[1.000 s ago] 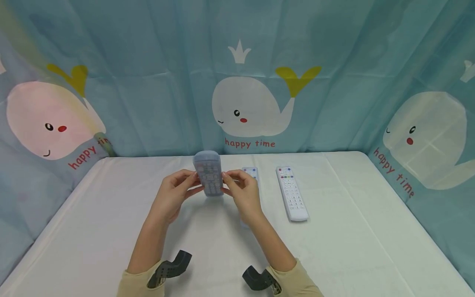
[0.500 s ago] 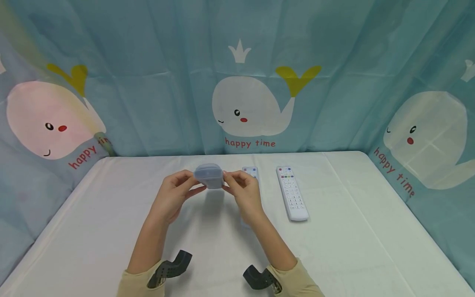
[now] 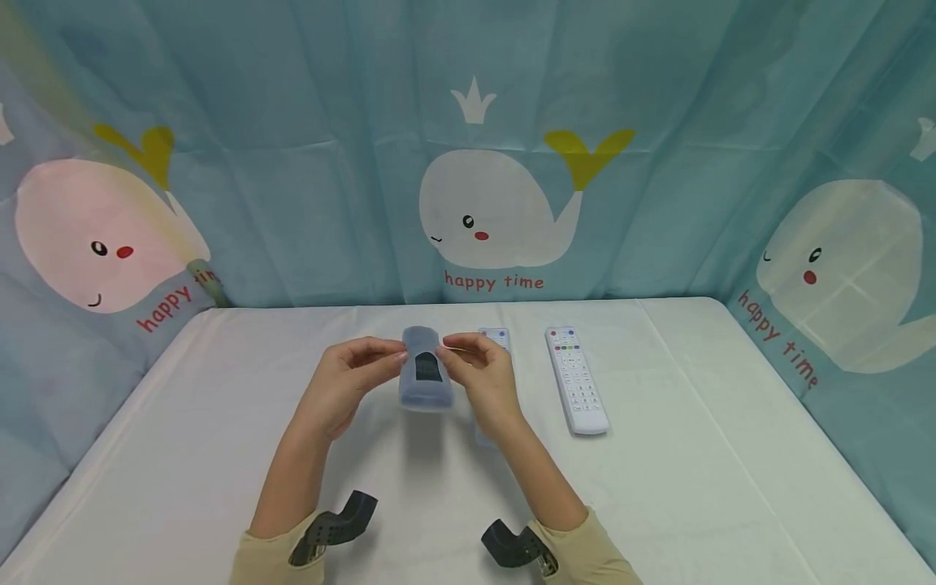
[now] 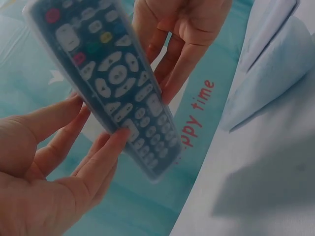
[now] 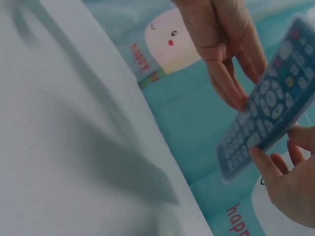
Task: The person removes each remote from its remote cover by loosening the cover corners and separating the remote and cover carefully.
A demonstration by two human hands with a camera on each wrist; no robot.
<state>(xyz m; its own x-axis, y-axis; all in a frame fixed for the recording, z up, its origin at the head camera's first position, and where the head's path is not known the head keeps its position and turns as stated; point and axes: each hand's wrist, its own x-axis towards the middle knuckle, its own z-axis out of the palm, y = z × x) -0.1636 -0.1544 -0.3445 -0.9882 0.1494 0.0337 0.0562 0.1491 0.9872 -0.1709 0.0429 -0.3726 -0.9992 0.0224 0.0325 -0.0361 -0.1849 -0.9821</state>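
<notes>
A dark remote in a translucent blue silicone sleeve [image 3: 426, 382] is held above the white table [image 3: 219, 422], between both hands. Its back faces the head camera, showing a dark opening in the sleeve. My left hand [image 3: 391, 360] pinches its left edge and my right hand [image 3: 453, 357] pinches its right edge. The left wrist view shows the button side of the remote [image 4: 115, 86], with my left hand's fingers [image 4: 93, 162] under it and my right hand [image 4: 189, 34] behind. In the right wrist view the remote [image 5: 268, 118] lies between my left hand [image 5: 224, 49] and my right hand's fingertips [image 5: 268, 167].
A long white remote [image 3: 576, 380] lies on the table to the right of my hands. Another light remote [image 3: 494, 335] lies mostly hidden behind my right hand. A teal whale-print curtain [image 3: 497, 211] closes off the back and both sides.
Both hands have turned the sleeved remote over. A second ago its buttons faced the head camera; it tipped end-on, and now its back faces the camera, slightly lower.
</notes>
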